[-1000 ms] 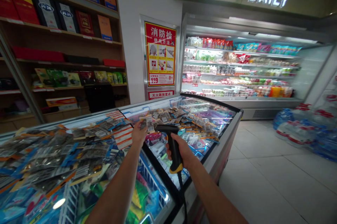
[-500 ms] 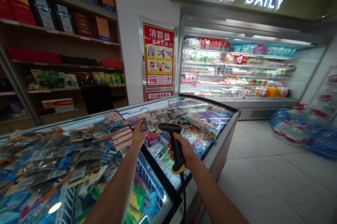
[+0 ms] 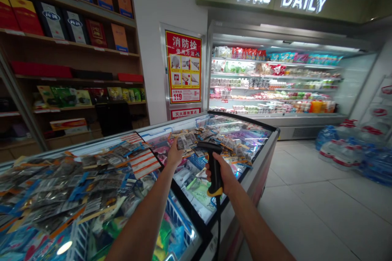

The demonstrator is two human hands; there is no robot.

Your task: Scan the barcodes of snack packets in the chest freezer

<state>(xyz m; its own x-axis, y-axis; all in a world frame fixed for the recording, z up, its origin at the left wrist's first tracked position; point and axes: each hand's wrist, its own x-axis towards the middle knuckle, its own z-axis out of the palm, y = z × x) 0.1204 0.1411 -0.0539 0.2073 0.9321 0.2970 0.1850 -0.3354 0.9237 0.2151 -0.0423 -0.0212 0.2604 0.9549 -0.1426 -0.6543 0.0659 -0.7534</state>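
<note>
Display freezer (image 3: 262,161): its glass top is crossed by a dark bar, and loose packets are spread on both sides of it.
Left heap (image 3: 61,183): packets are piled over one another; a slide could be set off if they were brushed by the left forearm (image 3: 142,214).
Right heap (image 3: 231,142): packets are overlapped here, so the wrong one could be read through crowding.
Scanner (image 3: 216,173): its head is held just beside the nearer packets; its cable (image 3: 219,228) is hung down near the freezer's edge and could be snagged there if pulled.
Right hand (image 3: 226,171): closed around the scanner's handle.
Left hand (image 3: 175,152): fingers partly bent; whether anything is pinched cannot be told.
Packet (image 3: 187,140): placed at the left fingertips; a reading could be spoiled by glare if tilted.
</note>
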